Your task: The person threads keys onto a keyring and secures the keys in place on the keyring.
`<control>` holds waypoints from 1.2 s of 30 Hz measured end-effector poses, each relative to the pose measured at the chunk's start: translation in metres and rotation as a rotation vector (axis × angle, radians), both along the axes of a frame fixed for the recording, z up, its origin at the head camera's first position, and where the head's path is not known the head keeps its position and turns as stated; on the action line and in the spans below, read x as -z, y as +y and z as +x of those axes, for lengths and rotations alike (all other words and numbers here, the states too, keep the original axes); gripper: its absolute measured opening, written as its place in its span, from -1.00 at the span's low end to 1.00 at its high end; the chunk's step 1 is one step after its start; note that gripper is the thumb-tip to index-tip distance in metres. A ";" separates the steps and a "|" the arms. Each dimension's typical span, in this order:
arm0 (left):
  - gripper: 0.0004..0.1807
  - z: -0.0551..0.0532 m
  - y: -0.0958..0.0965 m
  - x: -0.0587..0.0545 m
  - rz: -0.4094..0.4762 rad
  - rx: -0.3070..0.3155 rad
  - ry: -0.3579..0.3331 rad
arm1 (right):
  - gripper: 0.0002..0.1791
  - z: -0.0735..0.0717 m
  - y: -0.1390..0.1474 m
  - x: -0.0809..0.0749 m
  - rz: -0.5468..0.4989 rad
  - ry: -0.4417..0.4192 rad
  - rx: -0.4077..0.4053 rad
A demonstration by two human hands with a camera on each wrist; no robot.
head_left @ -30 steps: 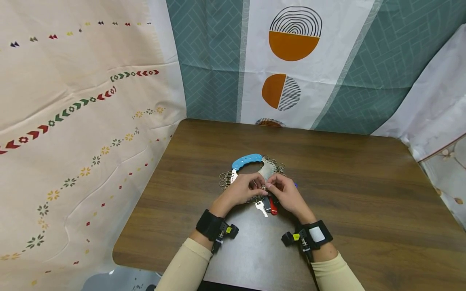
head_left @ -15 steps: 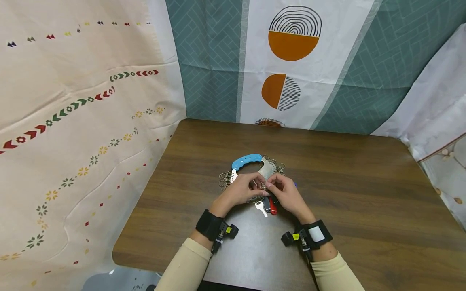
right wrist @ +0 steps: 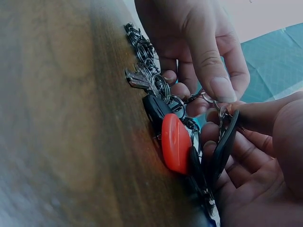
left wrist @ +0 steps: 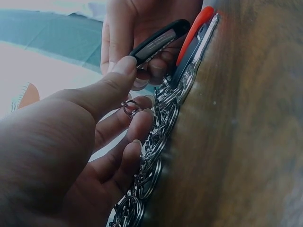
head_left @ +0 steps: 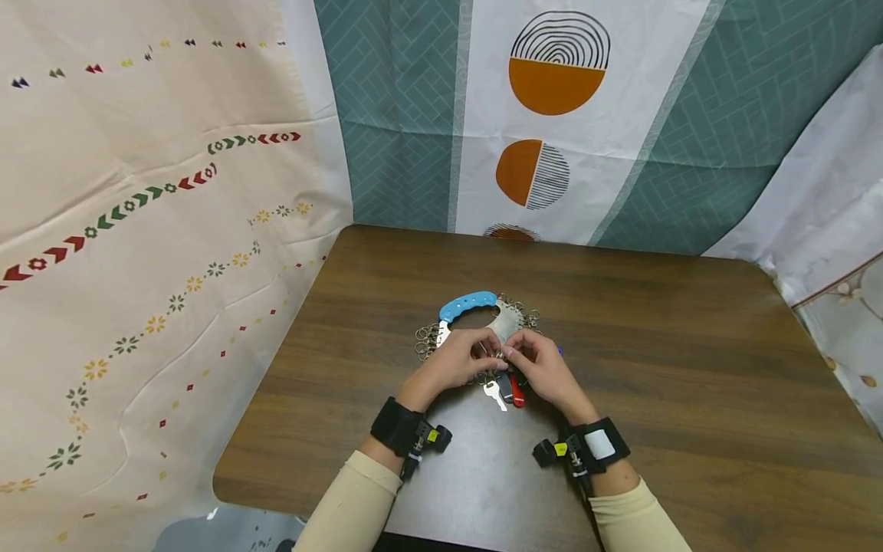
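A large metal key holder with a blue grip [head_left: 467, 305] lies on the table, its silver plate [head_left: 507, 320] edged with several small rings. Over its near side, my left hand [head_left: 461, 356] pinches a small ring and chain between thumb and fingers. Close against it, my right hand [head_left: 541, 366] holds a black key fob [right wrist: 225, 146] by its ring end, fingertips meeting the left ones. A red fob [right wrist: 176, 144], another black fob [right wrist: 157, 111] and a silver key [head_left: 494, 395] hang off the near edge. The fingers partly hide the rings between them.
Clusters of metal rings [head_left: 424, 341] lie along the holder's left side, and more rings [head_left: 531, 318] along its right. The wooden table [head_left: 655, 345] extends around it. Patterned cloth [head_left: 407, 115] hangs behind the table and on both sides.
Both hands stay in place over the key holder, with only tiny finger movements at the ring. The holder and hanging keys have not visibly moved.
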State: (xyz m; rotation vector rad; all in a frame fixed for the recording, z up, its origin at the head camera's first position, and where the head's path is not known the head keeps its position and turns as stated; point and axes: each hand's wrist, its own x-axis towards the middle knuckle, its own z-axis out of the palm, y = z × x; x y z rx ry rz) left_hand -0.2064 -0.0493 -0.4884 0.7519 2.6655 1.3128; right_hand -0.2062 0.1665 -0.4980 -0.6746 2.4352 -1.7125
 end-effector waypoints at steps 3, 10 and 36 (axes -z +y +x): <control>-0.75 0.000 0.000 0.000 0.000 0.002 0.002 | -0.96 0.000 0.000 0.000 0.008 0.008 -0.002; -0.75 0.000 0.001 0.001 0.007 0.011 -0.002 | -0.95 0.002 0.001 0.000 0.011 0.014 0.003; -0.76 0.000 -0.001 0.003 0.040 -0.004 0.005 | -0.85 0.004 0.009 -0.004 -0.104 0.025 0.070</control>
